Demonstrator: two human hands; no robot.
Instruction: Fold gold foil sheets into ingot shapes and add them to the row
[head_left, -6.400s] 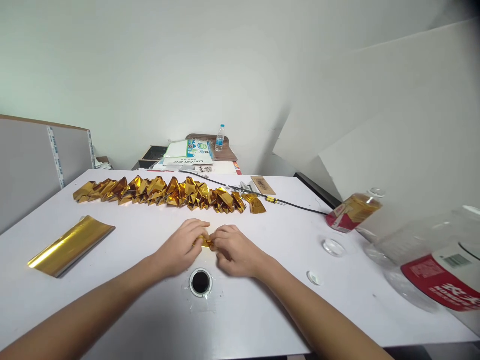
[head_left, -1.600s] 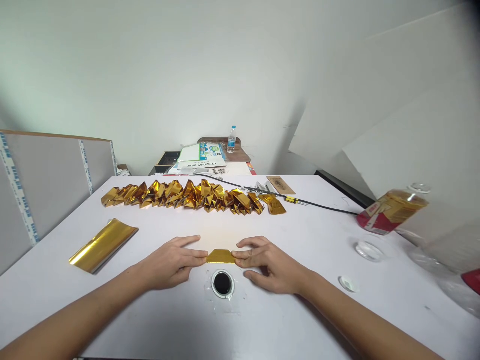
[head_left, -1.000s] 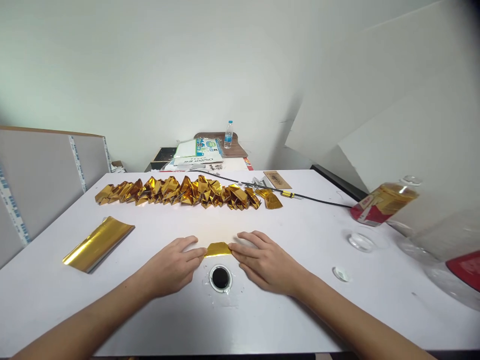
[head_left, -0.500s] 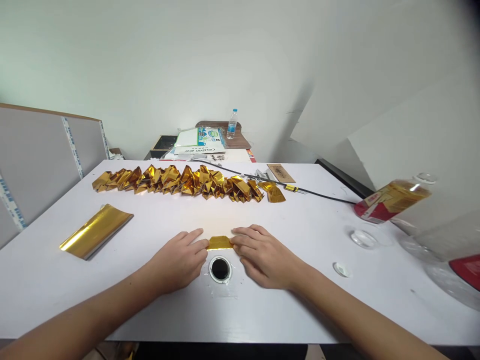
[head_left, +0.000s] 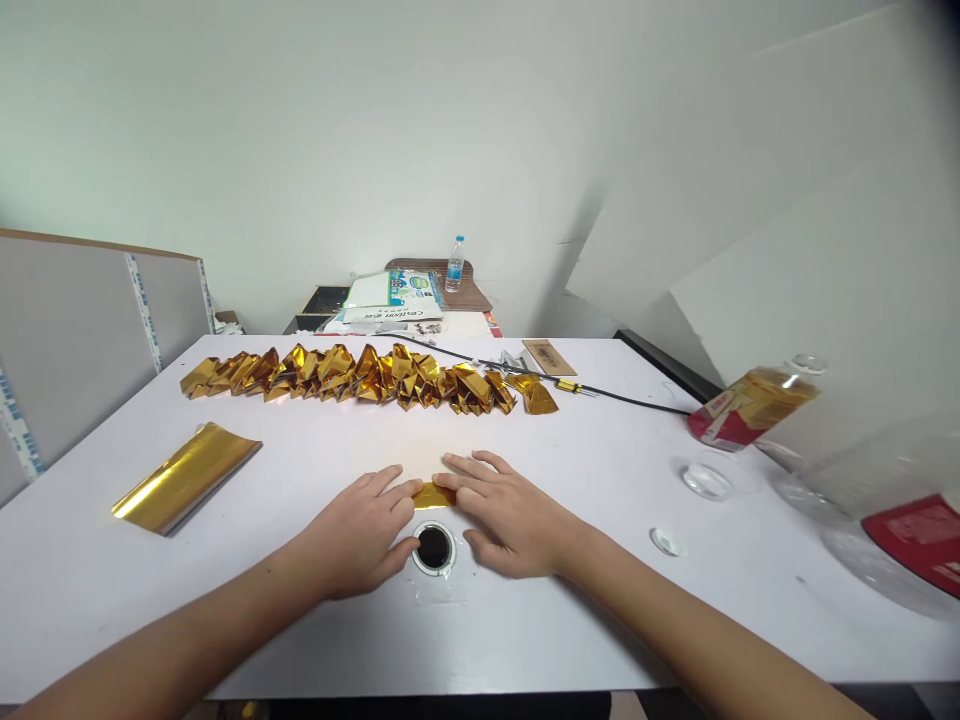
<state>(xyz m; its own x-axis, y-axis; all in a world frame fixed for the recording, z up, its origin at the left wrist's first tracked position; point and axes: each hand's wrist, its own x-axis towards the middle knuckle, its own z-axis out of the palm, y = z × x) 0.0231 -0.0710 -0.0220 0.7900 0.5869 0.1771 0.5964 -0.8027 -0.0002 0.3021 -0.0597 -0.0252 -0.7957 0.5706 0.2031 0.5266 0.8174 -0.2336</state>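
Observation:
A small folded gold foil piece (head_left: pixel 433 496) lies flat on the white table (head_left: pixel 525 620), just beyond a round cable hole (head_left: pixel 434 547). My left hand (head_left: pixel 365 531) rests flat with its fingers stretched out, the fingertips pressing the piece's left end. My right hand (head_left: pixel 501 511) lies flat too, fingers extended over the piece's right end. Only a short strip of gold shows between the two hands. A long row of several folded gold pieces (head_left: pixel 360 372) stretches across the far side of the table. A stack of flat gold foil sheets (head_left: pixel 185 476) lies to the left.
A tipped clear jar with a red label (head_left: pixel 750 405) lies at the right, with a larger clear jar (head_left: pixel 885 510) nearer the edge. Two clear lids (head_left: pixel 704 481) (head_left: pixel 667 541) sit close by. A black cable (head_left: pixel 622 397) runs along the back. Grey panels (head_left: pixel 82 330) stand at the left.
My fingertips have slid inward along the gold piece, so less of it shows between my hands than half a second ago. The rest of the table is as before.

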